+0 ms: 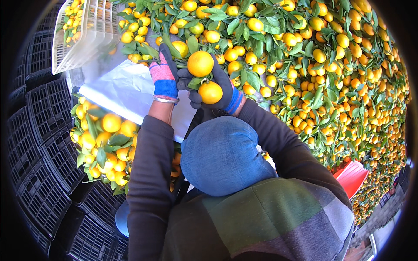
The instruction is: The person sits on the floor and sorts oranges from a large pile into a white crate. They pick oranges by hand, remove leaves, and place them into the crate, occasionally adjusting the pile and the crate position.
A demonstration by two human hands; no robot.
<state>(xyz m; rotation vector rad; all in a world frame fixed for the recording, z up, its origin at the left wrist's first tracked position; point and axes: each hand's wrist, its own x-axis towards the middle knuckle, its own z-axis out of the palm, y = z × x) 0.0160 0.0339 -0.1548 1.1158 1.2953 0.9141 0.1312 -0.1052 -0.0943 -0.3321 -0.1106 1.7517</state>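
My right hand [223,86], in a dark glove with a blue cuff, is cupped around two round orange citrus fruits [200,64], one above the other, with green leaves between them. My left hand [166,70], in a pink, blue and dark glove, is close beside them at a leafy stem; whether it grips the stem is unclear. Under and beside my left hand lies a white sheet [122,86], partly over a heap of leafy oranges [112,146]. Beyond both hands spreads a large pile of small orange citrus with leaves [254,58].
Stacked black plastic crates [49,120] line the left side. A pale slatted crate [98,29] with fruit stands at the upper left. A red object [352,177] lies at the pile's right. Rounded blue fabric [222,156], apparently over a knee, is below my hands.
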